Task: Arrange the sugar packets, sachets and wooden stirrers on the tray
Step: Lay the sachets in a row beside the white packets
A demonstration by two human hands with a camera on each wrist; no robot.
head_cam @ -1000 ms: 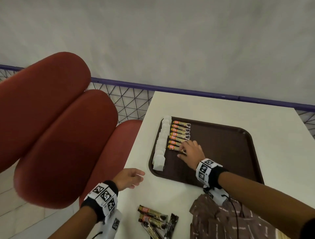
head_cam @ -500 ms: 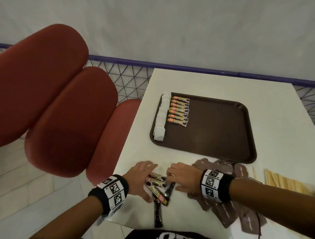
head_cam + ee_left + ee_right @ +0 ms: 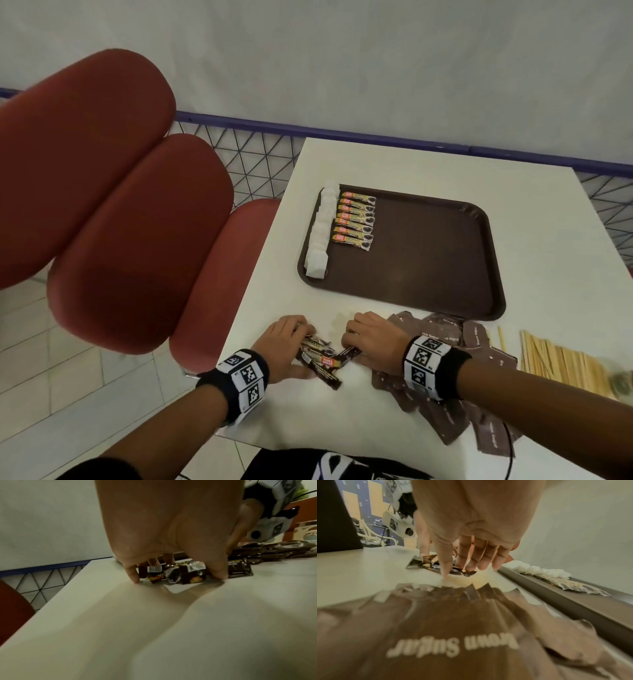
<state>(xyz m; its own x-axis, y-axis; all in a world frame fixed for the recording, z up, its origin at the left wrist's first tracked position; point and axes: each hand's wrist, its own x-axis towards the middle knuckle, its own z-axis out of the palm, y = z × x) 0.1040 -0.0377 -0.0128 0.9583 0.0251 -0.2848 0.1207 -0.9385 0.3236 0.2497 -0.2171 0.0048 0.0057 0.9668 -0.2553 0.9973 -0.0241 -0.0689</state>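
Note:
A dark brown tray (image 3: 428,260) lies on the white table. Along its left edge runs a column of white packets (image 3: 320,233), with a neat row of coffee sachets (image 3: 354,222) beside it. Near the table's front edge lies a small loose pile of dark coffee sachets (image 3: 320,356) (image 3: 176,573). My left hand (image 3: 301,337) cups the pile from the left, thumb and fingers curled round it. My right hand (image 3: 356,339) (image 3: 456,570) pinches one sachet at the pile's right side. Brown sugar packets (image 3: 442,332) (image 3: 453,642) lie under and right of my right wrist.
Wooden stirrers (image 3: 561,359) lie in a bundle at the table's right front. A red padded chair (image 3: 137,240) stands close along the table's left edge. A purple rail with wire mesh (image 3: 260,154) runs behind the table, with a white wall beyond it.
My right hand left the sachet row on the tray and came back to the loose pile at the front edge. My left hand moved right onto the same pile.

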